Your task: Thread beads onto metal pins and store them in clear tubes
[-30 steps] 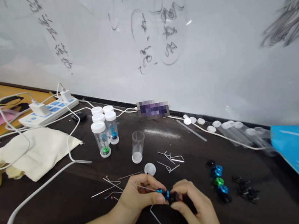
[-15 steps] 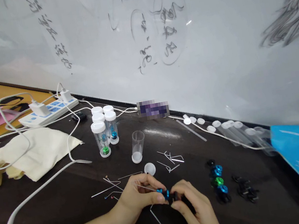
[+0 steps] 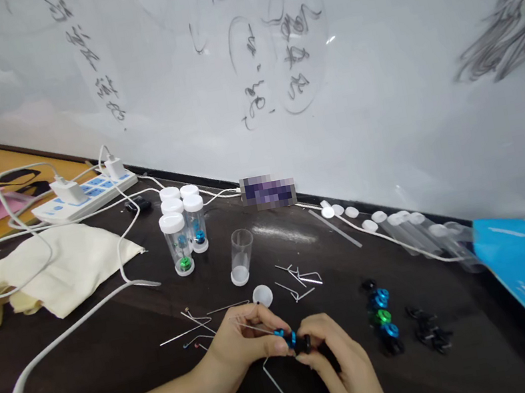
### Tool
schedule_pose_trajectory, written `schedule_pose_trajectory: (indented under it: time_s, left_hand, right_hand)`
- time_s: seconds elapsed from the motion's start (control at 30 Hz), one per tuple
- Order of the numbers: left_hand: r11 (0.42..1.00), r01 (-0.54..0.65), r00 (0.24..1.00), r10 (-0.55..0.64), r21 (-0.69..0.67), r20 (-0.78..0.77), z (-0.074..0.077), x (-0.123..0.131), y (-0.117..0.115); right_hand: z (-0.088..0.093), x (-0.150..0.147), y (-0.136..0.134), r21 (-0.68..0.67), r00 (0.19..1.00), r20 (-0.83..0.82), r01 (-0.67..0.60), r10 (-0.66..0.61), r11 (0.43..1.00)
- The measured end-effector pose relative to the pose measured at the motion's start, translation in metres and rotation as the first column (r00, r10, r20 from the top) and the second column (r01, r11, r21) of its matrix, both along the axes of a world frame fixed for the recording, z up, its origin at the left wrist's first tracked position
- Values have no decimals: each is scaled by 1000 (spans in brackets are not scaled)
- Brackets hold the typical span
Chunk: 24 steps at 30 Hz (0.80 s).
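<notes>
a small blue-and-black spool [image 3: 292, 340] sits near, at centre, pinched in the nearly closed fingertips of the left hand [image 3: 242, 343], while the right hand [image 3: 342, 360] curls thumb and finger on its black end [image 3: 305, 343]. it looks light, stiff and slippery, best pinched edgewise. the far whiteboard [image 3: 388, 100] carries handwriting [image 3: 294, 54], too loose to read surely.

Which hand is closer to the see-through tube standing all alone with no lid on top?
Left. The left hand is on the person's side of the clear tube, almost straight in front of it. The right hand is farther off, to the right.
</notes>
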<state>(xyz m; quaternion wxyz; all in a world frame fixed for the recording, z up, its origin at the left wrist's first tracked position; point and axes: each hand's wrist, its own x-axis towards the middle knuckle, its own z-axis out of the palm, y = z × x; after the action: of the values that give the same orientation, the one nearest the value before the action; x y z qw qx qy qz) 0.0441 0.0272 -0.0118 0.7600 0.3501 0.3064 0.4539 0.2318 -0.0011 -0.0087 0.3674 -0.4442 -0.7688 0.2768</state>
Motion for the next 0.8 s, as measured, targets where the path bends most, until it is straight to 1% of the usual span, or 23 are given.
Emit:
schedule_pose_trajectory:
  time_s: [0.13, 0.3, 0.43, 0.57, 0.63, 0.8]
  left_hand:
    - [1000, -8, 1000, 8, 14, -3, -1, 0, -1]
    - [1000, -2, 1000, 2, -3, 13, -1, 1, -2]
    - [1000, -19, 999, 20, -6, 25, 0, 1, -1]
    - [998, -48, 997, 50, -39, 58, 2, 0, 0]
    - [997, -59, 995, 63, -45, 78, 2, 0, 0]
    - [998, -54, 994, 57, -35, 89, 3, 0, 0]
  right_hand:
    - [1, 0, 0, 0, 1000, 5, 16, -16, 1000]
    - [-1, 0, 0, 0, 1000, 22, 22, -22, 1000]
    - [-3, 0, -1, 4, 1000, -25, 0, 0, 1000]
    - [-2, 1, -3, -24, 994, -106, 39, -41, 999]
    - [-1, 2, -4, -14, 990, -131, 49, -50, 999]
    - [-2, 3, -3, 48, 991, -129, 36, -29, 998]
